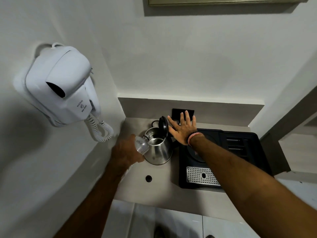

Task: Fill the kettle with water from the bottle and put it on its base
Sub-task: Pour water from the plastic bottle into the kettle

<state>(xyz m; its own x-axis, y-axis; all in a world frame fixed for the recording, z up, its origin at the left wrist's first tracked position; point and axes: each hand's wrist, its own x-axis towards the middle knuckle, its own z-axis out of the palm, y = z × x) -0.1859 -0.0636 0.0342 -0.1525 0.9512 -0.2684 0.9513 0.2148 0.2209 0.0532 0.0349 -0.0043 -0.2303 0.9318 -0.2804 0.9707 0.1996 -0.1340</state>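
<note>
A steel kettle (pixel 158 150) stands on the grey counter (pixel 159 184) with its black lid (pixel 163 125) flipped up and open. My left hand (pixel 126 152) grips a clear plastic bottle (pixel 141 143), tilted with its neck over the kettle's left rim. My right hand (pixel 182 128) hovers flat with fingers spread just right of the lid, holding nothing. The round kettle base (pixel 197 157) sits in the black tray to the right, partly hidden under my right forearm.
A black tray (pixel 243 152) with a perforated metal drip grid (pixel 200 176) fills the counter's right side. A white wall hair dryer (pixel 63 86) with a coiled cord hangs at left. A black socket plate (pixel 176 113) is on the back ledge. A small round hole (pixel 148 178) marks the counter front.
</note>
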